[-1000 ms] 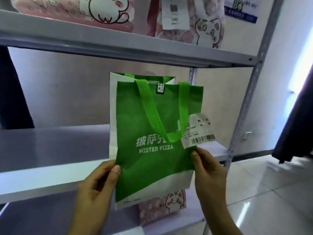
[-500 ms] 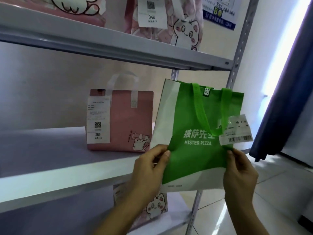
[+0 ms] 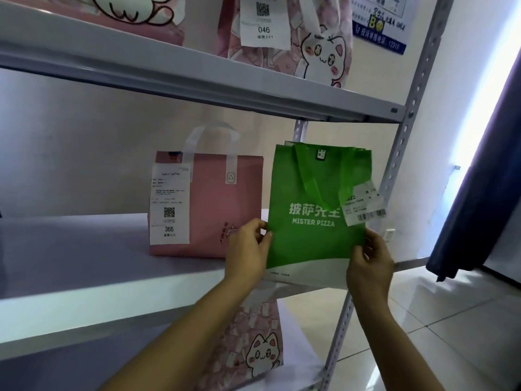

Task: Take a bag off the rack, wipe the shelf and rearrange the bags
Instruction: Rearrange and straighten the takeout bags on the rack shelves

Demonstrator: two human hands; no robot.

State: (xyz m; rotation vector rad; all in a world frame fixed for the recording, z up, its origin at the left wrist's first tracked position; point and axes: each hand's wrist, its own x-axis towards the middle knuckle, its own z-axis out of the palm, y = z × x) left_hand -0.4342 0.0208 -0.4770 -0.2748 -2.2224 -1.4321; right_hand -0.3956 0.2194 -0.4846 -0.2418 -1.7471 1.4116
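Shifted rightward, green bag (image 3: 313, 210) hangs upright (tagged), pinched between left hand (image 3: 248, 249) and right hand (image 3: 369, 261).

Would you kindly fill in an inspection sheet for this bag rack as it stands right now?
Surface: middle shelf, pale, bare at left.
Job's things: green Mister Pizza bag held upright at the shelf's right end, barcode slip hanging from it; pink bag with receipt 366 stands beside it on the shelf.
Clutter: cat-print bags on the top shelf and the lower shelf.
Hands: left hand pinches the green bag's left edge; right hand grips its lower right.
Cables: nothing seen.
Surroundings: metal upright, blue notice on the wall, dark curtain, tiled floor.
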